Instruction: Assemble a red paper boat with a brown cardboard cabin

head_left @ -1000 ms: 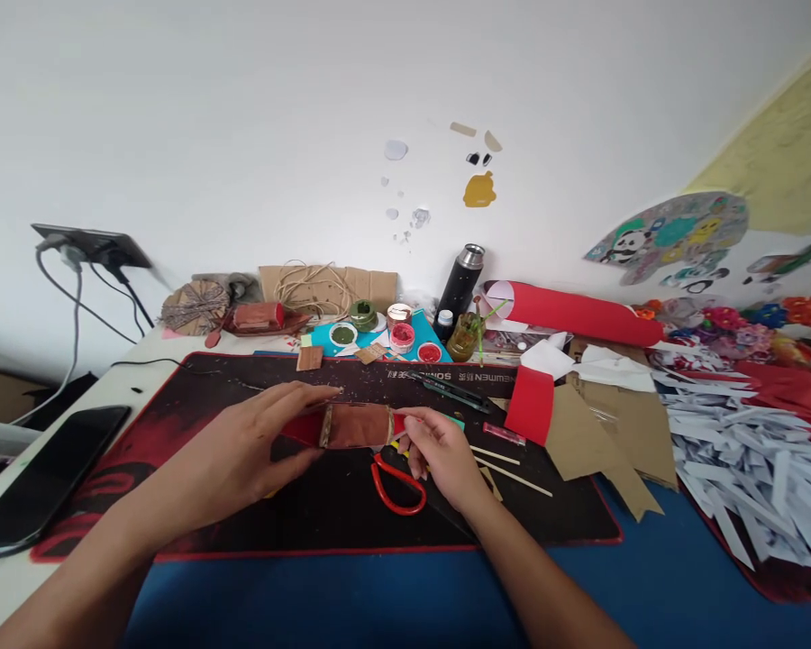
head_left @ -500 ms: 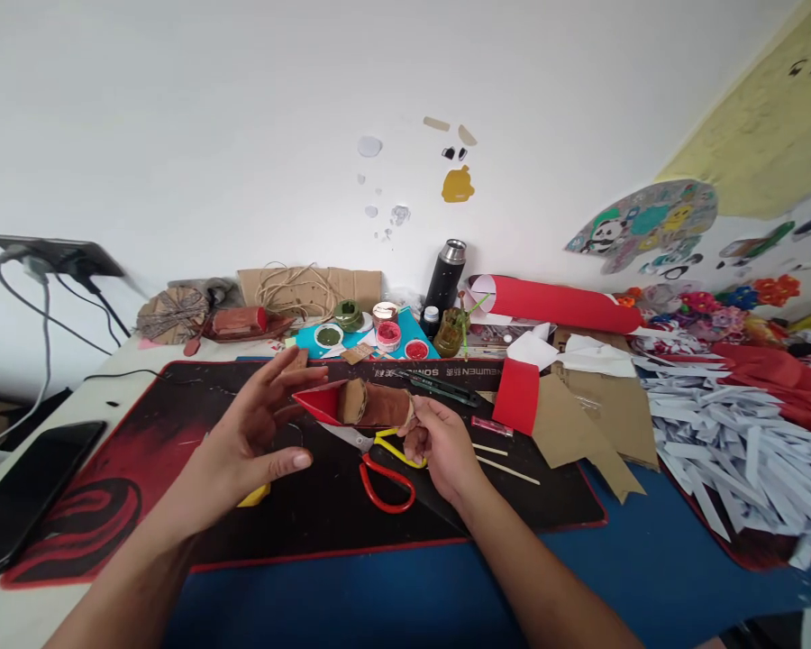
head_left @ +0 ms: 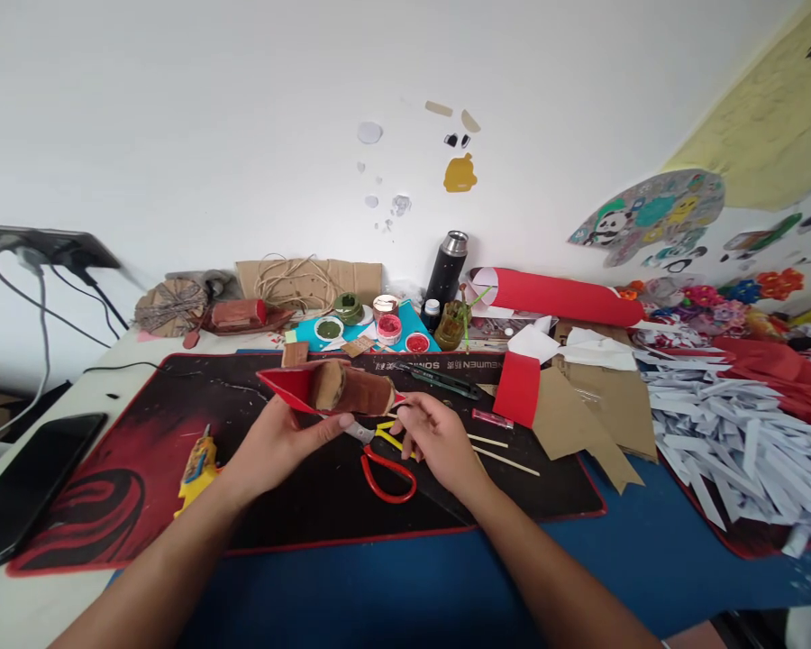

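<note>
A small cardboard model boat, with a pointed red end and a brown curved cover, is held above the mat. My left hand grips it from below near the pointed end, thumb along its near side. At the other end, my right hand has its fingers pinched by the boat's tip; whether they hold the tip or something small there is hidden. Beneath lie scissors with one red and one yellow handle, partly covered by the boat and my right hand. A yellow glue gun rests left of my left forearm.
On the mat are two thin sticks, a utility knife and red paper. Cut cardboard lies to the right, beside piled paper strips. Paint pots and a black flask stand behind. A phone lies left.
My left hand has gone from spread beside the boat to holding it from below. The boat has shifted slightly left, and the glue gun shows more fully.
</note>
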A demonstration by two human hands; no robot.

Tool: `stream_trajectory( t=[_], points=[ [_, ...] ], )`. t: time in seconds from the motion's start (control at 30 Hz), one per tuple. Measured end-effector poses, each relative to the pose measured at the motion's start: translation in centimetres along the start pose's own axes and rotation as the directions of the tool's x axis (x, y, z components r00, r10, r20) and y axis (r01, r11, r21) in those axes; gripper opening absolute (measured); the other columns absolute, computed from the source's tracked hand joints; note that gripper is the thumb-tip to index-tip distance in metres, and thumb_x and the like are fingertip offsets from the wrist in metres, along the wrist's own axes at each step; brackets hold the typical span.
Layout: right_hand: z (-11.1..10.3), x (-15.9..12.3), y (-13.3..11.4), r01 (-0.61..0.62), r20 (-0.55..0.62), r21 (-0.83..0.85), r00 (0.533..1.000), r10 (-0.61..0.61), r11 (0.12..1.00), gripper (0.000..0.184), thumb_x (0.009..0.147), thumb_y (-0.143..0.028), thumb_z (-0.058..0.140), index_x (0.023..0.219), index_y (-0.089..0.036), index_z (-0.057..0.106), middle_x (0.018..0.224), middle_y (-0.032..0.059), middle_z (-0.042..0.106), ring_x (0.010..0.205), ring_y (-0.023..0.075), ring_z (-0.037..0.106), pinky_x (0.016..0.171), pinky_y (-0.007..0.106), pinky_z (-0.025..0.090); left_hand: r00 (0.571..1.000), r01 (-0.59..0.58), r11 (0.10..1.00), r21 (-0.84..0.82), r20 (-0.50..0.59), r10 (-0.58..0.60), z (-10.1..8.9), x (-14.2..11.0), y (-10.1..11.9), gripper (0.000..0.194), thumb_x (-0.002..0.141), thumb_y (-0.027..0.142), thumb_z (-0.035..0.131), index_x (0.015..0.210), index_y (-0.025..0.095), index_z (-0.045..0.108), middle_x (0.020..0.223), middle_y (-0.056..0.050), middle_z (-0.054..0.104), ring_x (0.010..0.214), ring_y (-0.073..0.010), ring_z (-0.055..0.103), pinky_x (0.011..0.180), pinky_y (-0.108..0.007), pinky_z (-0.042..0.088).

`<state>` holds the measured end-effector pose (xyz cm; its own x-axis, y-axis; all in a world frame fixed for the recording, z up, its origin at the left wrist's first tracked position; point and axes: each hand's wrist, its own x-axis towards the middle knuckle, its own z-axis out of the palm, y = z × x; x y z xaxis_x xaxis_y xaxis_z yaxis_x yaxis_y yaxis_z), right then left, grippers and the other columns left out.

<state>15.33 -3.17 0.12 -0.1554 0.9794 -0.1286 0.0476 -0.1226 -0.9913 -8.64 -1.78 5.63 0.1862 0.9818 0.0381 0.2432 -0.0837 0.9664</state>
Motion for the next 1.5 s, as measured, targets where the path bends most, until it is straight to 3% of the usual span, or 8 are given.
stream_trajectory(
  t=[0.17, 0.3, 0.43, 0.53, 0.87, 1.1, 1.3, 1.5],
  points=[
    [-1.9, -1.5, -1.6, 0.162, 0.111, -0.614, 0.987, -0.12, 0.772, 0.046, 0.097, -0.039, 0.079, 0.14, -0.023, 0.072, 0.113, 0.0074, 0.08, 0.091, 0.0226, 0.075, 0.087, 0.038, 0.059, 0.992, -0.043, 0.997, 0.063, -0.119, 0.05, -1.1, 1.2, 0.4, 0.074, 0.074, 0.077, 0.084, 0.121, 0.02, 0.075, 0.118, -0.015, 0.084, 0.121, -0.044, 0.074, 0.114, -0.06, 0.054],
    [-1.6, -2.6, -2.1, 0.291, 0.295, -0.814, 0.953, -0.075, 0.503, 0.066, 0.095, -0.042, 0.086, 0.154, -0.022, 0.064, 0.146, 0.0162, 0.07, 0.136, 0.0364, 0.065, 0.115, 0.051, 0.051, 0.983, -0.082, 0.997, 0.014, -0.164, 0.083, -1.0, 1.9, 0.2, 0.066, 0.072, 0.075, 0.087, 0.11, 0.021, 0.077, 0.118, -0.015, 0.084, 0.114, -0.0426, 0.076, 0.108, -0.056, 0.058],
    [-0.5, -3.0, -1.7, 0.338, 0.36, -0.889, 0.933, 0.016, 0.31, 0.052, 0.096, -0.032, 0.085, 0.143, -0.017, 0.071, 0.139, 0.0186, 0.071, 0.132, 0.0386, 0.066, 0.114, 0.054, 0.052, 0.977, -0.099, 0.994, -0.054, -0.196, 0.087, -1.0, 1.9, -0.6, 0.063, 0.073, 0.068, 0.09, 0.113, 0.021, 0.078, 0.118, -0.015, 0.085, 0.114, -0.0417, 0.077, 0.107, -0.053, 0.058],
    [-0.1, -2.9, -1.6, 0.34, 0.363, -0.902, 0.931, 0.043, 0.266, 0.037, 0.102, -0.025, 0.076, 0.138, -0.016, 0.073, 0.129, 0.0165, 0.072, 0.124, 0.036, 0.07, 0.109, 0.05, 0.055, 0.972, -0.109, 0.991, -0.078, -0.219, 0.09, -1.5, 1.8, -1.2, 0.062, 0.074, 0.065, 0.091, 0.115, 0.021, 0.077, 0.118, -0.015, 0.084, 0.115, -0.0416, 0.076, 0.106, -0.052, 0.058],
    [-0.9, -1.8, -0.9, 0.296, 0.321, -0.9, 0.947, 0.026, 0.321, 0.036, 0.099, -0.027, 0.073, 0.134, -0.022, 0.075, 0.136, 0.0146, 0.072, 0.121, 0.0327, 0.073, 0.104, 0.043, 0.056, 0.962, -0.086, 0.982, -0.17, -0.269, 0.038, -1.4, 2.1, -2.5, 0.065, 0.069, 0.06, 0.096, 0.116, 0.021, 0.074, 0.114, -0.014, 0.084, 0.118, -0.0411, 0.075, 0.107, -0.052, 0.057],
    [-1.5, -1.8, -0.9, 0.22, 0.27, -0.79, 0.963, 0.002, 0.573, 0.029, 0.09, -0.023, 0.076, 0.119, -0.024, 0.077, 0.123, 0.0073, 0.074, 0.097, 0.0227, 0.072, 0.087, 0.034, 0.054, 0.95, -0.099, 0.943, -0.319, -0.313, -0.006, -2.0, 2.4, -5.4, 0.064, 0.073, 0.056, 0.096, 0.122, 0.02, 0.075, 0.116, -0.013, 0.083, 0.126, -0.0392, 0.071, 0.116, -0.053, 0.049],
    [-2.1, -0.9, -0.3, 0.013, 0.207, -0.495, 0.973, 0.103, 0.869, 0.026, 0.088, -0.03, 0.076, 0.113, -0.023, 0.075, 0.097, 0.0017, 0.068, 0.071, 0.0145, 0.054, 0.066, 0.028, 0.044, 0.948, -0.129, 0.851, -0.508, -0.316, -0.046, -1.8, 2.6, -5.6, 0.057, 0.073, 0.05, 0.098, 0.118, 0.021, 0.078, 0.113, -0.011, 0.084, 0.12, -0.0361, 0.074, 0.111, -0.05, 0.054],
    [-2.4, -1.2, -0.3, -0.11, 0.22, -0.3, 0.959, 0.181, 0.948, 0.035, 0.092, -0.037, 0.073, 0.122, -0.021, 0.072, 0.085, -0.0011, 0.061, 0.065, 0.0132, 0.048, 0.062, 0.026, 0.041, 0.928, -0.185, 0.727, -0.661, -0.362, -0.093, -2.5, 3.2, -4.5, 0.043, 0.077, 0.055, 0.091, 0.104, 0.024, 0.079, 0.114, -0.01, 0.084, 0.12, -0.038, 0.075, 0.096, -0.046, 0.063]
  ],
)
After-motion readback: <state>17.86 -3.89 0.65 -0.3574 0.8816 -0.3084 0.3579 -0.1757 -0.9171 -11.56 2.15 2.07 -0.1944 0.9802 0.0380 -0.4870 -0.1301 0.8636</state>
